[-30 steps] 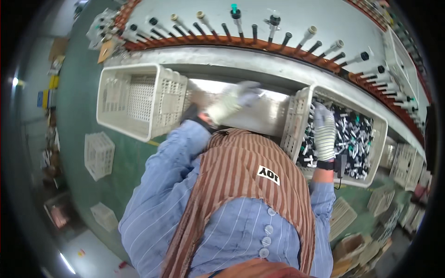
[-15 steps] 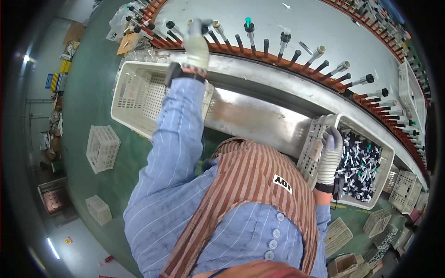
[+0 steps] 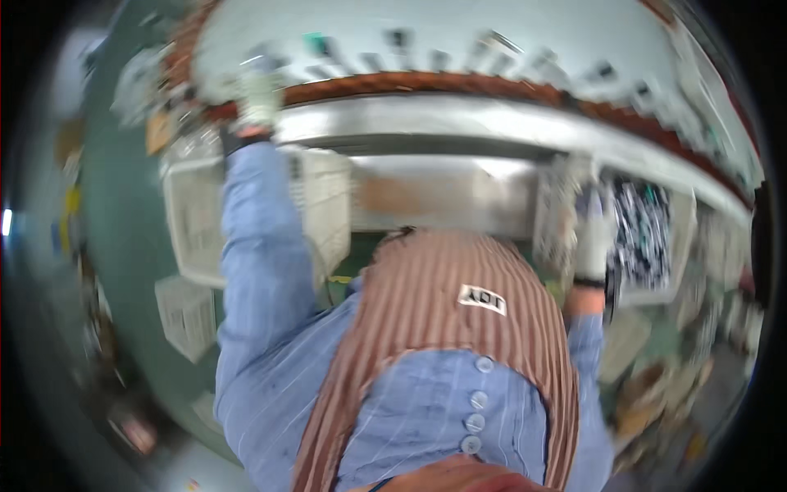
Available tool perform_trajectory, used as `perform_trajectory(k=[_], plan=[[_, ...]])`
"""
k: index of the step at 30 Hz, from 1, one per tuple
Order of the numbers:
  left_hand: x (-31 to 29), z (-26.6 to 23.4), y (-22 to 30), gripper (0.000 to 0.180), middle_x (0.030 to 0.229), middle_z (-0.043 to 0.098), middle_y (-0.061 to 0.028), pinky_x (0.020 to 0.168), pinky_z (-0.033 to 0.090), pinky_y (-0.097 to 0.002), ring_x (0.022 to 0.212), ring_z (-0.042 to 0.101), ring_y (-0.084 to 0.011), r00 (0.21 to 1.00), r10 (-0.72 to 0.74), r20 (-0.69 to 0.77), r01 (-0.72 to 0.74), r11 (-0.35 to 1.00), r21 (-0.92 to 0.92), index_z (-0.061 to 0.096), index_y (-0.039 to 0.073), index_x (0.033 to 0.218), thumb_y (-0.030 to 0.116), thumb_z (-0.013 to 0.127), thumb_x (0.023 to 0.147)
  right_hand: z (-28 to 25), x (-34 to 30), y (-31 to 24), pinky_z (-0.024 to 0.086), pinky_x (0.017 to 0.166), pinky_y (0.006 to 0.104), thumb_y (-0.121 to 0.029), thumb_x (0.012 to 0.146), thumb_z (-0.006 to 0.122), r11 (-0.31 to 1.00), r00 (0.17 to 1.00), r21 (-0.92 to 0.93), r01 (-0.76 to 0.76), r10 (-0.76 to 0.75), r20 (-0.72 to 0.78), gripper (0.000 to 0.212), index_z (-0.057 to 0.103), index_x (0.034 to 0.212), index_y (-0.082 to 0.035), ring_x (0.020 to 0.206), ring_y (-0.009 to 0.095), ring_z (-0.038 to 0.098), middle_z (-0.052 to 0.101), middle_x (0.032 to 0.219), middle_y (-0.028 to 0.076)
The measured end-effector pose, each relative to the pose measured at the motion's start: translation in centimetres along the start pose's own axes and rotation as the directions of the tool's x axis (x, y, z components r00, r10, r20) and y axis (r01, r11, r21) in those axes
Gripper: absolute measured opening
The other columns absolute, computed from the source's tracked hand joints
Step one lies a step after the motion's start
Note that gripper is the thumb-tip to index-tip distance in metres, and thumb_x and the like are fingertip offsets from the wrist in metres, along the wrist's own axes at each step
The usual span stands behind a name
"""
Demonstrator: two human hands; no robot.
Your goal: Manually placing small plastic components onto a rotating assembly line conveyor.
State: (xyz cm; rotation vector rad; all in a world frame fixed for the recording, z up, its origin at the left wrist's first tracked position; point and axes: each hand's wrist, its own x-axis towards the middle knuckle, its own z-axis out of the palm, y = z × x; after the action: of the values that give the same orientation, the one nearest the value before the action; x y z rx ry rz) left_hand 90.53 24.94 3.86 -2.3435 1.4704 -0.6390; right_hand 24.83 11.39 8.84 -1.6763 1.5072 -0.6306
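The picture is smeared by motion. My left hand (image 3: 261, 94), in a pale glove, reaches to the far left over the curved reddish-brown rail (image 3: 393, 82). Its fingers are too blurred to show a grip. Dark and pale syringe-like tubes (image 3: 399, 47), one with a green tip (image 3: 320, 45), stand along that rail, to the right of this hand. My right hand (image 3: 593, 238), also gloved, is at the left side of a white crate (image 3: 684, 246) holding many small black, white and green parts (image 3: 643, 225). Whether those fingers hold anything is not visible.
A second white crate (image 3: 193, 221) stands below my left forearm. Between the crates runs a shiny metal trough (image 3: 443, 193), under the metal table edge (image 3: 426, 115). Clear plastic bags (image 3: 139, 86) lie at the far left, and another crate (image 3: 187, 316) is on the green floor.
The whole view has swung, so the rail and crates sit differently in the picture. My left hand is further left along the rail; my right hand stays by the crate of parts.
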Motion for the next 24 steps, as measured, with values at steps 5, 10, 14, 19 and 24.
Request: perform_trajectory(k=[5,10,14,19,24], plan=[[1.0,0.6,-3.3,0.029,0.078,0.071,-0.0084,0.064,0.050,-0.0353,0.066,0.063,-0.0187,0.878,-0.408,-0.252,-0.155,0.257,-0.954,0.068,-0.001,0.081,0.022,0.056,0.095,-5.6,3.4,9.7,0.054,0.081,0.0295,-0.018,0.100,0.053,0.898,0.897,0.431,-0.089,0.261,-0.357,0.030,0.062,0.123,-0.001,0.089,0.017,0.065,0.068,0.108,0.010],[2.3,-6.4,0.1,0.037,0.080,0.069,-0.0149,0.068,0.049,-0.0386,0.066,0.062,-0.0257,0.862,-0.501,-0.080,0.315,0.652,-0.689,0.065,-0.003,0.081,0.027,0.046,0.095,-8.0,2.1,17.5,0.054,0.074,0.0337,-0.028,0.095,0.055,0.917,0.866,0.161,-0.366,0.398,-0.302,0.031,0.069,0.113,-0.007,0.082,0.021,0.068,0.071,0.097,0.012],[1.4,-6.0,-1.1,0.053,0.075,0.067,-0.0170,0.072,0.046,-0.0386,0.070,0.059,-0.0297,0.706,-0.708,-0.025,0.316,0.346,-0.883,0.064,-0.006,0.077,0.037,0.038,0.096,-5.1,1.7,14.8,0.047,0.095,0.0444,-0.043,0.089,0.056,0.777,0.903,-0.510,-0.369,0.429,0.000,0.046,0.069,0.114,-0.005,0.108,0.040,0.062,0.066,0.112,0.026],[-2.0,1.0,-8.4,0.049,0.122,0.061,-0.0253,0.091,0.048,-0.0424,0.108,0.062,-0.0348,0.673,-0.739,-0.020,0.305,0.302,-0.903,0.048,-0.009,0.127,0.026,0.062,0.096,-0.7,3.6,12.4,0.049,0.090,0.0469,-0.041,0.086,0.061,0.860,0.959,-0.434,-0.269,0.281,-0.037,0.056,0.057,0.131,-0.007,0.104,0.040,0.065,0.067,0.110,0.027],[-5.6,-2.8,4.9,0.031,0.104,0.067,-0.0181,0.081,0.048,-0.0428,0.091,0.062,-0.0315,0.808,-0.572,-0.144,0.164,0.451,-0.877,0.063,-0.005,0.104,0.024,0.061,0.093,-0.3,5.1,12.6,0.051,0.083,0.0452,-0.036,0.085,0.065,0.945,0.985,-0.294,-0.144,0.165,0.047,0.043,0.066,0.113,-0.003,0.093,0.039,0.067,0.069,0.100,0.026]])
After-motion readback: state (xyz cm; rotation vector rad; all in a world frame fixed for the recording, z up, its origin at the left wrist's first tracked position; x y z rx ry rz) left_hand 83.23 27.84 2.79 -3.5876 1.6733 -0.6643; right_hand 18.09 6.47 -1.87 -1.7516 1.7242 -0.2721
